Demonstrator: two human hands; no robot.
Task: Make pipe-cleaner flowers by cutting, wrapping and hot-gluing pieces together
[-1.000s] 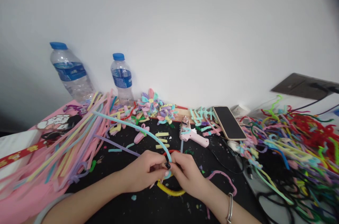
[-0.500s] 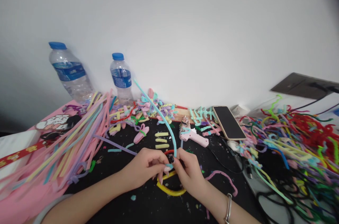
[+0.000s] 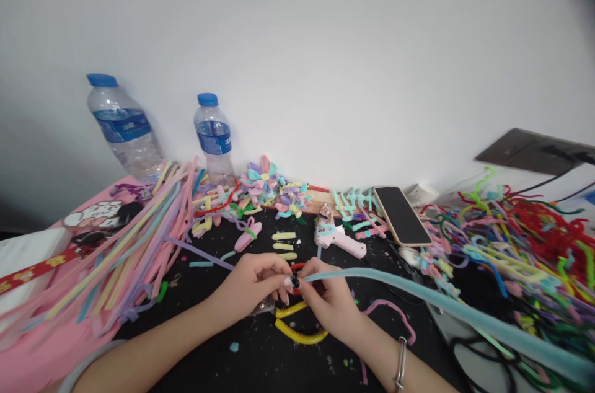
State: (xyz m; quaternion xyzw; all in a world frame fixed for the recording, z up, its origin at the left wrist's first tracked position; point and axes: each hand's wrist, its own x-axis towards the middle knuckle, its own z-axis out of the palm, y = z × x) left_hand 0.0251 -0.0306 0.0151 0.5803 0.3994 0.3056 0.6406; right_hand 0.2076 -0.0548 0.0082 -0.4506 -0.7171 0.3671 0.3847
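Observation:
A long light-blue pipe cleaner (image 3: 418, 291) runs from my fingertips out past the lower right, curving over my right wrist. My right hand (image 3: 332, 303) pinches it close to one end, fingers closed. Just beside it, my left hand (image 3: 251, 291) is also closed at that same end, its fingertips touching the right ones; the exact grip is partly hidden. A small dark bit shows between the fingertips. Below the hands lies a tool with yellow handles (image 3: 302, 335), its metal part mostly covered by my left hand. Something red (image 3: 297, 267) shows behind the fingers.
Cut yellow pieces (image 3: 283, 236) and a pink glue gun (image 3: 341, 239) lie beyond my hands. Pipe cleaners (image 3: 125, 244) are bundled at left, with tangled ones (image 3: 534, 244) at right. Two bottles (image 3: 212, 136) and a phone (image 3: 402, 215) stand or lie near the wall.
The light-blue pipe cleaner has swung from pointing up and away to lying toward the lower right. My hands stay in nearly the same place, fingers shifted slightly.

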